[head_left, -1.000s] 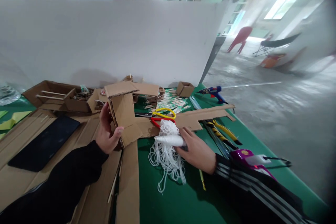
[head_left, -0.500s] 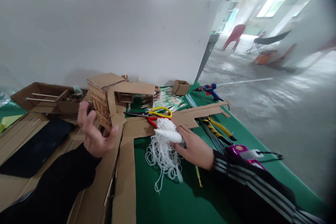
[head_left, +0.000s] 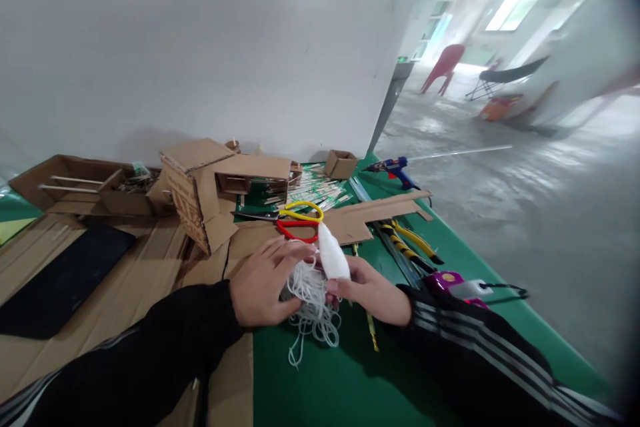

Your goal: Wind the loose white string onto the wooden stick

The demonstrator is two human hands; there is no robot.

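My right hand (head_left: 373,288) grips a white spool of string (head_left: 333,252), its tapered end tilted up and away from me. Loose white string (head_left: 311,290) hangs beside the spool in tangled loops down onto the green table. From the left, my left hand (head_left: 267,283) curls round the tangle, thumb at its near side; its fingertips are partly hidden in the string. Just beyond both hands lie scissors (head_left: 300,220) with one yellow and one red handle, on a flat cardboard piece (head_left: 350,225).
A cardboard structure (head_left: 200,187) stands behind my left hand, near a dark flat panel (head_left: 65,280). To the right lie yellow-and-black pliers (head_left: 410,243), a purple device (head_left: 450,282) and a blue glue gun (head_left: 395,170). Thin sticks (head_left: 320,187) are scattered at the back.
My left hand has come down from beside the cardboard structure onto the tangled string. My right hand has turned the spool from lying sideways to pointing up.
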